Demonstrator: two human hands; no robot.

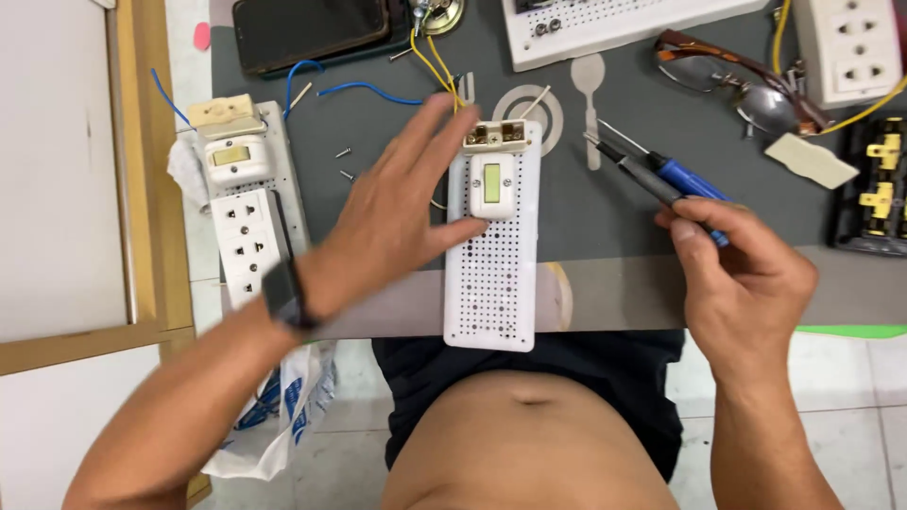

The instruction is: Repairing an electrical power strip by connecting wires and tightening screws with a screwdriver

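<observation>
A white perforated board lies lengthwise in front of me, reaching over the near edge of the grey mat. A white switch with a pale green rocker is mounted near the board's far end, below a beige terminal block with yellow wires. My left hand lies flat with fingers spread, its thumb pressing the board's left side beside the switch. My right hand grips two screwdrivers, one blue-handled and one dark, their tips pointing up-left.
At left lies a second perforated board with a switch and a white socket. Loose screws, blue wires, a dark phone, eyeglasses, a white socket strip and a black parts box surround the work. A plastic bag hangs below.
</observation>
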